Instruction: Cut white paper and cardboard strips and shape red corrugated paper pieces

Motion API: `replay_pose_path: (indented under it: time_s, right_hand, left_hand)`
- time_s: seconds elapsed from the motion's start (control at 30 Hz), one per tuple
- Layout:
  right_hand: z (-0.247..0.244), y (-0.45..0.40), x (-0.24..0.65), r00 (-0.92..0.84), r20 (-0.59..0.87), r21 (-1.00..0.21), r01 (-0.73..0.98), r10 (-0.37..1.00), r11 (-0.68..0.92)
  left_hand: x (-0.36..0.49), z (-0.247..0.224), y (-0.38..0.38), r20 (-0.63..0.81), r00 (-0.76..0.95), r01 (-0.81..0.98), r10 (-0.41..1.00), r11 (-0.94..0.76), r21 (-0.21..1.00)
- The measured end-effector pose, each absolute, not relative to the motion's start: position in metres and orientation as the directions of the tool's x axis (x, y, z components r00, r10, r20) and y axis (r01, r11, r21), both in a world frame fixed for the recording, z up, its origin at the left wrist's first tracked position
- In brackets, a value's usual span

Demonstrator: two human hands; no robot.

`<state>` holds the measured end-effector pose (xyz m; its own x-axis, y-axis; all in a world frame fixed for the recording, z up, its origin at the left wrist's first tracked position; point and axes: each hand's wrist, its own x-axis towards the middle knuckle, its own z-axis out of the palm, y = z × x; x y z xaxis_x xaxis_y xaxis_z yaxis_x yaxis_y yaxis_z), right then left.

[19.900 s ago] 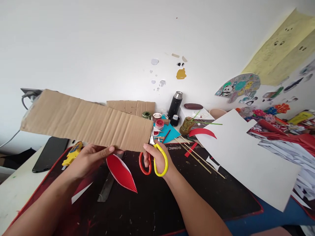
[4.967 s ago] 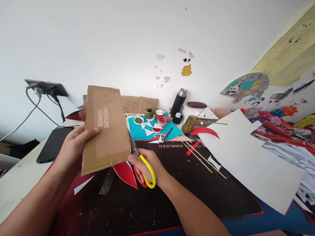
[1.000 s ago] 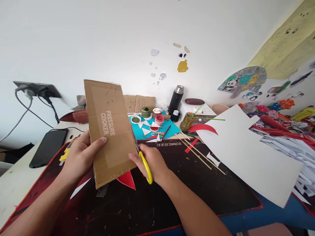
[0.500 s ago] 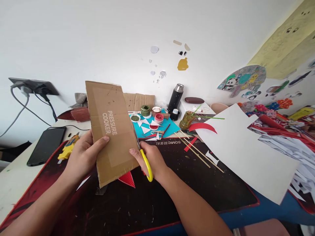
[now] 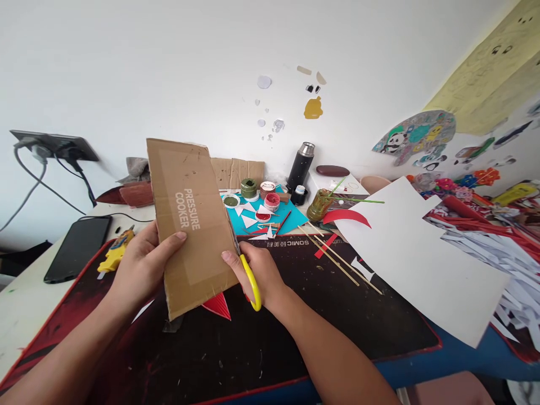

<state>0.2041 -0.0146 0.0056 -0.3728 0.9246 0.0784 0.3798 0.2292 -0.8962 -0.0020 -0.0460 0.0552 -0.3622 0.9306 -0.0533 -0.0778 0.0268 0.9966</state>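
A brown cardboard piece printed "PRESSURE COOKER" is held upright above the dark mat. My left hand grips its left edge, thumb on the printed face. Closed around scissors with yellow handles, my right hand is at the cardboard's right edge, its thumb beside the lower right of the face. The blades run up along that edge and are mostly hidden behind it. Below the cardboard, a red striped paper piece lies on the mat.
Open paint pots and paper scraps sit on a blue sheet. Behind stands a black flask. A murky jar, wooden sticks and a large white sheet are rightward. A phone and yellow glue gun lie left.
The view has shifted very slightly. Both hands, the cardboard and the scissors keep nearly the same positions.
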Motion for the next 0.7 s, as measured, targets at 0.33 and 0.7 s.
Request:
replay_pose_path:
  time_s: [0.33, 0.7]
  right_hand:
    - [0.0055, -0.0166, 0.2039, -0.366, 0.089, -0.892, 0.384, 0.926, 0.237]
    - [0.0058, -0.0175, 0.2030, -0.367, 0.097, -0.882, 0.399, 0.925, 0.251]
  left_hand:
    - [-0.0058, 0.0528, -0.0462, -0.047, -0.341, -0.068, 0.939, 0.025, 0.997]
    - [-0.0068, 0.0542, -0.0464, -0.061, -0.344, -0.065, 0.937, 0.041, 0.997]
